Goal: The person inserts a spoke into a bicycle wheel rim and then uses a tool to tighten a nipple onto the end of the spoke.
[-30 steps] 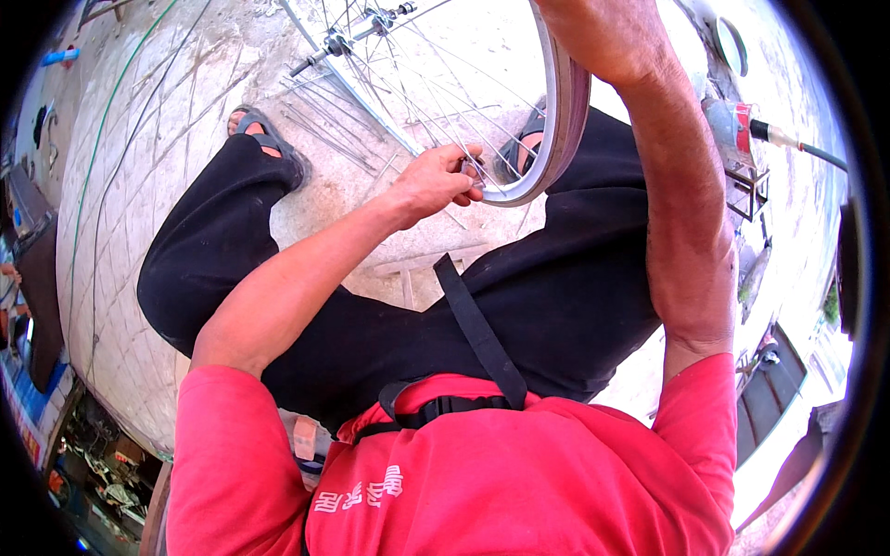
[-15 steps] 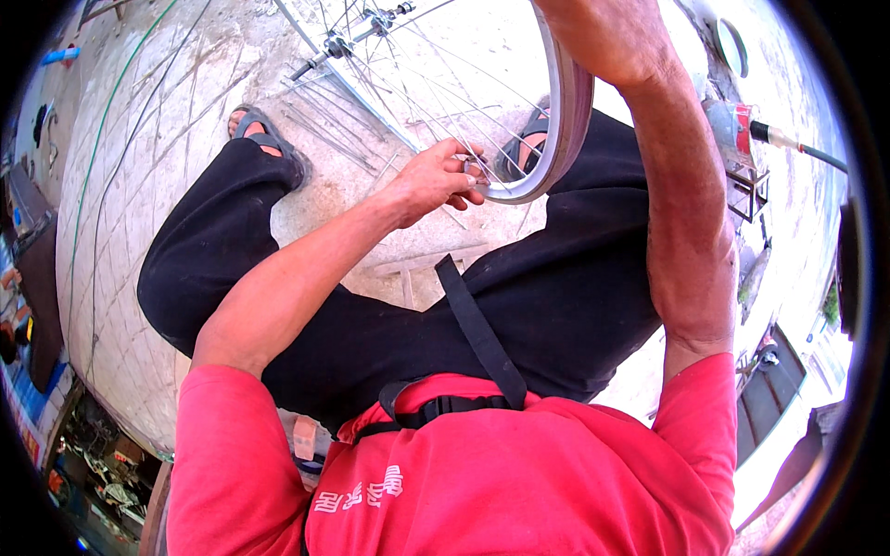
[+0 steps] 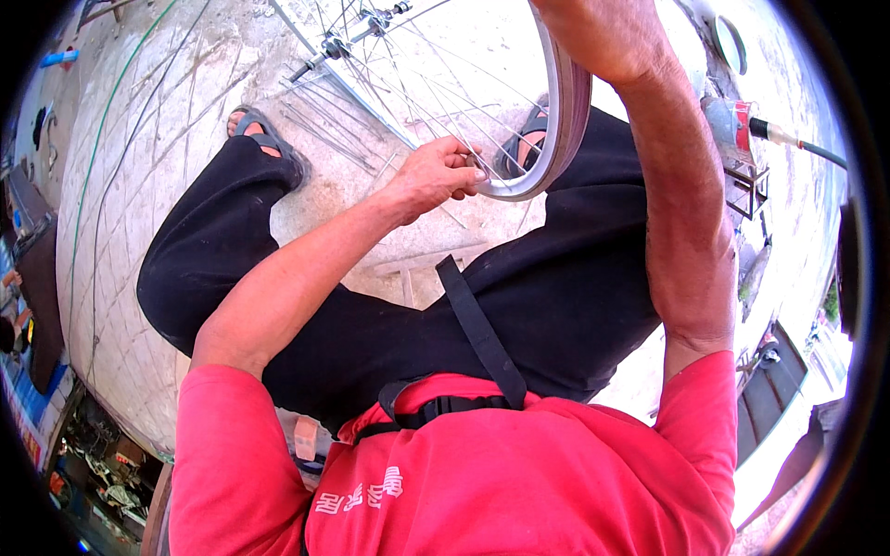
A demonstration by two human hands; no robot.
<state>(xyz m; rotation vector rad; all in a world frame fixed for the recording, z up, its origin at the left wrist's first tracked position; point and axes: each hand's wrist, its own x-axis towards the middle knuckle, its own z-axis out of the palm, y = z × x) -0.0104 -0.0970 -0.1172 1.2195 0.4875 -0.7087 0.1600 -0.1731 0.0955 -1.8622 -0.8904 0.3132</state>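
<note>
A silver bicycle wheel rim (image 3: 555,139) with thin spokes stands upright between my knees, its upper part cut off by the frame's edge. Spokes run from its lower curve toward a metal hub (image 3: 337,46). At the bottom of the rim my left hand (image 3: 436,178) pinches a small dark ring-like tool (image 3: 479,167) against a spoke end. My right hand (image 3: 603,42) is beside the rim at the top edge; its fingers lie out of view, so its grip is hidden.
Several loose spokes (image 3: 324,125) lie on the pale floor by my left sandal (image 3: 273,144). To the right are a red and white can (image 3: 726,125), a black-handled tool with a cable (image 3: 777,134) and a small metal stand (image 3: 746,190). A green cord (image 3: 109,102) crosses the left.
My left fingers have closed in and turned slightly at the rim, and the thumb now presses forward. The wheel and my right arm have barely moved.
</note>
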